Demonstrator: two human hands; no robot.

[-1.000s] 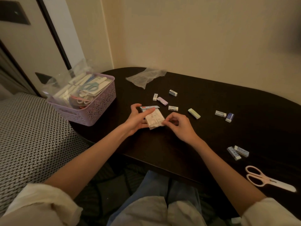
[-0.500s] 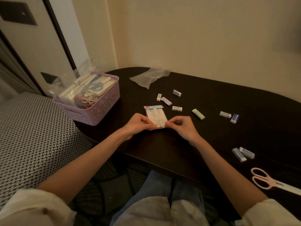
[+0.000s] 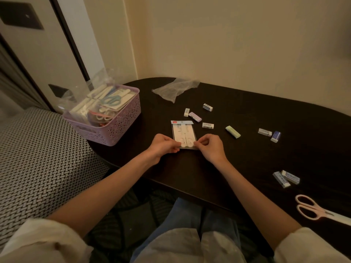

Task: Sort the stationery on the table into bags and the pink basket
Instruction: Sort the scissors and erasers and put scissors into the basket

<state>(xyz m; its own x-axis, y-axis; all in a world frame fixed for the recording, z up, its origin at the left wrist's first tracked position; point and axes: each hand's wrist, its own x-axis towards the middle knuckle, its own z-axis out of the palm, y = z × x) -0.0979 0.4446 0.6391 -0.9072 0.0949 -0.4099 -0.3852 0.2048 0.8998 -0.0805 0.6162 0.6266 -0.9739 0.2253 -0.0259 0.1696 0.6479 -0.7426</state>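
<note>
A flat clear bag with white scissors inside [image 3: 183, 133] lies on the dark table [image 3: 237, 160] in front of me. My left hand [image 3: 163, 147] pinches its near left corner and my right hand [image 3: 210, 147] pinches its near right corner. The pink basket [image 3: 112, 120] stands at the table's left end, filled with bagged scissors and other stationery. Several small erasers lie loose: a purple one [image 3: 195, 117], a green one [image 3: 232, 131], white ones [image 3: 208, 125] and a pair [image 3: 285, 179] at the right. Loose pink scissors [image 3: 315, 209] lie at the near right.
An empty clear plastic bag [image 3: 175, 89] lies at the back of the table by the wall. A woven black-and-white seat [image 3: 38, 158] sits left of the table, below the basket. My knees are under the table's near edge.
The bag was tilted up in my hands a second ago; now it lies flat and straight on the table. Both hands have slid down to its near edge.
</note>
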